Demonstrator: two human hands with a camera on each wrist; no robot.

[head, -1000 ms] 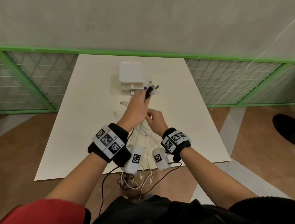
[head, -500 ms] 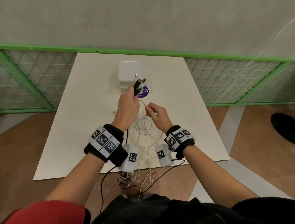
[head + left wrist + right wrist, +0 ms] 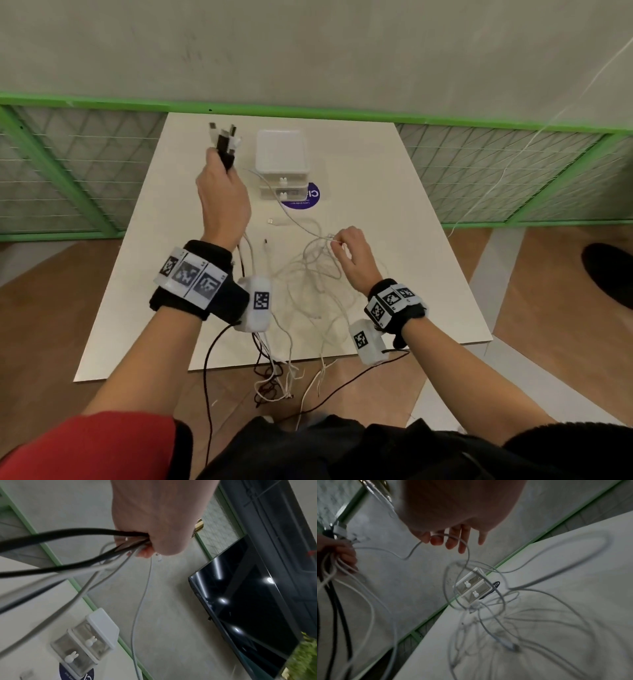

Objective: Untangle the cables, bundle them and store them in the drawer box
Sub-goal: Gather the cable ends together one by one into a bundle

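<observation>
My left hand (image 3: 222,198) is raised over the table's far left and grips a bunch of black and white cable ends (image 3: 224,142), plugs sticking up; the same fist (image 3: 154,534) clamps the cords in the left wrist view. My right hand (image 3: 349,250) pinches one thin white cable (image 3: 298,222) above a loose tangle of white cables (image 3: 315,287) on the table; its fingers (image 3: 450,540) hold that cord. The white two-drawer box (image 3: 281,164) stands at the far middle, both drawers closed (image 3: 471,589).
The white table (image 3: 394,205) sits against a green mesh fence (image 3: 513,164). A purple round sticker (image 3: 305,202) lies under the box. A white plug (image 3: 274,221) lies loose. Cable ends dangle over the near edge (image 3: 274,380). A dark screen (image 3: 248,601) hangs on the wall.
My left hand swung the cable ends from in front of the box to the far left and higher. My right hand moved right, drawing one white cable out of the tangle.
</observation>
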